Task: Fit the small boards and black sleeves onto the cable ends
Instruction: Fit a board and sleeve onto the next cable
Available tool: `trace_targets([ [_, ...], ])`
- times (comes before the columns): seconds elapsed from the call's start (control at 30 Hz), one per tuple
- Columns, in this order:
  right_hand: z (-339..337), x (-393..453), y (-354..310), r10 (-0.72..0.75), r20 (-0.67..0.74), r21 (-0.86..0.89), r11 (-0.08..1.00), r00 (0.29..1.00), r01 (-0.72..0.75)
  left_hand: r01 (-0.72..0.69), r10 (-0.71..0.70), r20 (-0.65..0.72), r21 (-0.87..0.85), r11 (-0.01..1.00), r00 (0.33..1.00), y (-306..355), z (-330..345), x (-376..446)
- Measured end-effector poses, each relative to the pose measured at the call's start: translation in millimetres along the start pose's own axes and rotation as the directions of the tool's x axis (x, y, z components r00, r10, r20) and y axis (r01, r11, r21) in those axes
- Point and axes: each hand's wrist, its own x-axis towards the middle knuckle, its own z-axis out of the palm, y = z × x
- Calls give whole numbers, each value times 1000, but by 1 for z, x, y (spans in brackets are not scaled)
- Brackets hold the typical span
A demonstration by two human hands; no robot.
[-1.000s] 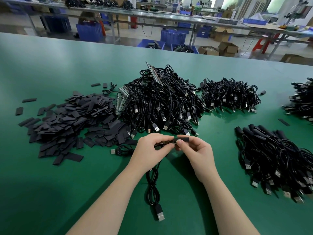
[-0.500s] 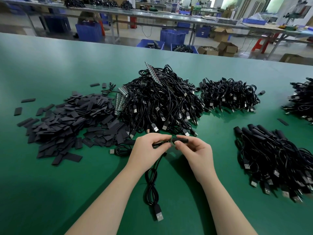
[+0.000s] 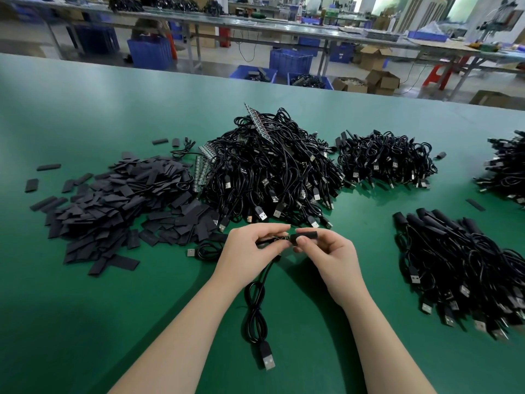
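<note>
Hands little changed from a second ago: left hand [image 3: 250,245] still pinching cable end [image 3: 279,240], right hand [image 3: 326,251] gripping matte black sleeve [image 3: 306,232] just short of it. Sleeving apparently unfinished. Glossy cable [image 3: 255,314] trailing near. Flat sleeve pile [image 3: 113,200] left on green tabletop [image 3: 85,308].

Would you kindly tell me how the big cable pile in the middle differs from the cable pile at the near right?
The middle pile is a tall, tangled heap; the near-right pile lies lower, its cables roughly aligned. Black sleeves show at the near-right pile's far ends; the middle pile shows none, though strips of small boards poke from it. The middle pile touches the loose sleeves; the near-right pile stands apart. Both are black USB cables on the green table.
</note>
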Motion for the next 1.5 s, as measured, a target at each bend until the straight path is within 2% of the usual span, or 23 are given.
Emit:
trace_targets([
  [0.6, 7, -1, 1, 22, -79, 69, 997, 997, -17, -10, 11, -49, 37, 999, 999, 1, 3, -1],
  [0.83, 10, -3, 1, -3, -110, 58, 998, 994, 10, -2, 1, -45, -14, 1000, 999, 4, 3, -1],
  [1.0, 7, -2, -1, 11, -76, 47, 999, 997, -7, -10, 8, -48, -34, 999, 999, 4, 2, -1],
  [1.27, 8, -4, -1, -19, -114, 80, 996, 993, 29, -39, 39, -24, -33, 999, 999, 8, 4, -1],
  [1.5, 6, -2, -1, -17, -96, 22, 1000, 995, 19, -27, 27, -7, -57, 998, 1000, 6, 3, 0],
])
